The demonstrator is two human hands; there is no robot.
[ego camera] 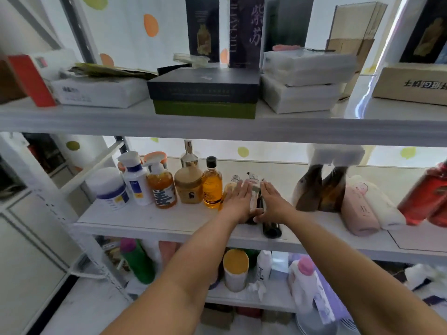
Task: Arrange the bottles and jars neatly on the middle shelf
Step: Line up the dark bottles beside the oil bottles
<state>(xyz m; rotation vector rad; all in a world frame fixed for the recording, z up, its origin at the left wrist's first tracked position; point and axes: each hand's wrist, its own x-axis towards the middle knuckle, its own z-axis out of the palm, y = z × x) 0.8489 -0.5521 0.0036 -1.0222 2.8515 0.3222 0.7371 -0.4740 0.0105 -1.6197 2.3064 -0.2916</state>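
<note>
on the middle shelf (154, 217), flat hands (238, 201) flank bottles (254, 189).

The white middle shelf (150, 220) carried a white round plastic jar (110, 189) with blue label, an amber glass bottle (212, 187) with black cap, and pink lying bottles (358, 211).

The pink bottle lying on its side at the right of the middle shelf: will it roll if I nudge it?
Probably. The pink bottle looks rounded and lies flat, so a sideways push could roll it. The white bottle beside it touches it and may block rolling that way. It looks like plastic, so likely not fragile.
</note>
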